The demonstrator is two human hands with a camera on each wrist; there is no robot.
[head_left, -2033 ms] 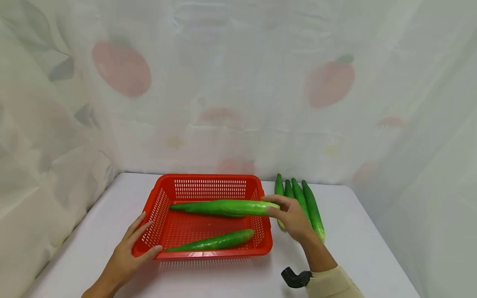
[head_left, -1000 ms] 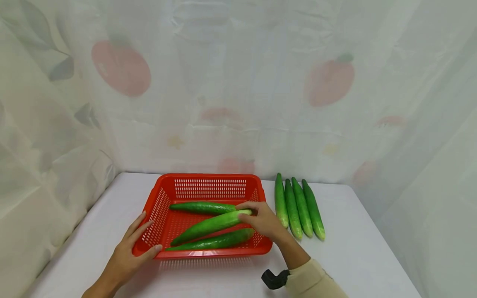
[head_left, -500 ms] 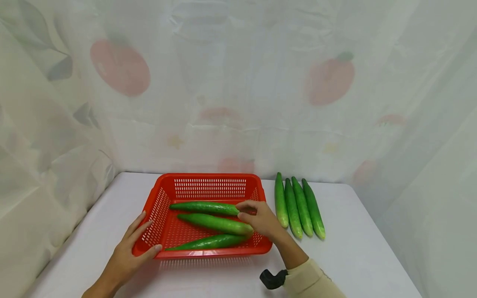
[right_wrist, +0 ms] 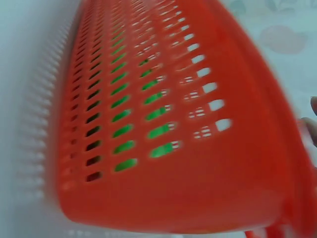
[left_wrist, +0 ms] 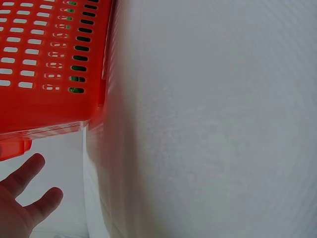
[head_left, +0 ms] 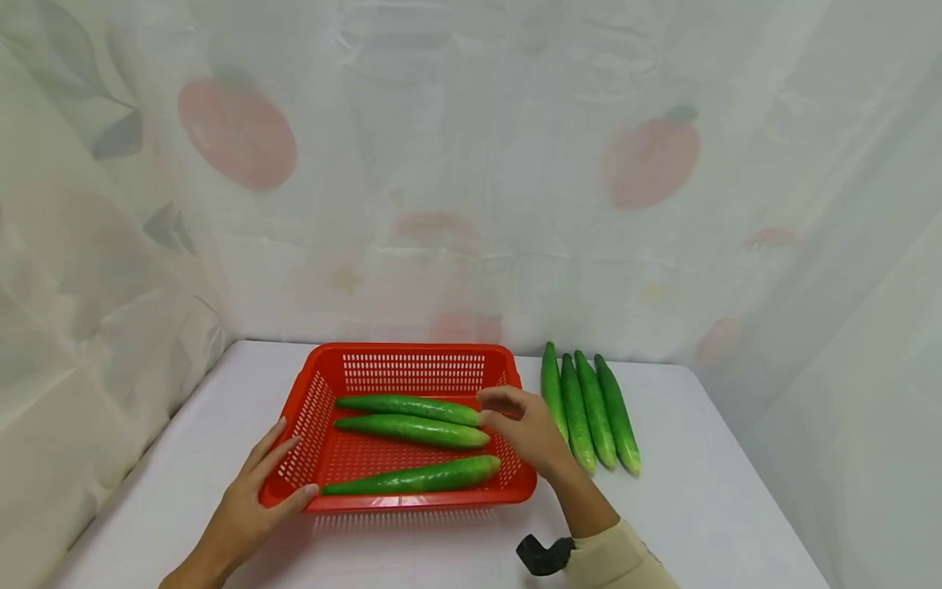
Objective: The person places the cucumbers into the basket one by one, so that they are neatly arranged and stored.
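Three green cucumbers lie lengthwise in a red perforated plastic basket [head_left: 415, 501]. The back cucumber [head_left: 412, 406] and the middle cucumber [head_left: 415, 431] lie side by side; the front cucumber [head_left: 419, 478] rests along the near wall. My left hand [head_left: 246, 507] is at the basket's front left corner, fingers spread along its left side and thumb at the front rim. Over the basket's right side, my right hand [head_left: 528, 429] has its fingers and thumb apart with nothing between them, its thumb tip close to the back cucumber's pale end. Whether they touch, I cannot tell.
Several more cucumbers [head_left: 592, 417] lie side by side on the white table [head_left: 692, 491], just right of the basket. Behind the table hangs a pale curtain [head_left: 471, 180] with fruit prints, and more cloth closes off both sides.
My right hand lowered a cucumber into the basket and let go. That cucumber rolled, then settled beside the back one. The right hand has risen slightly; my left hand has stayed put.
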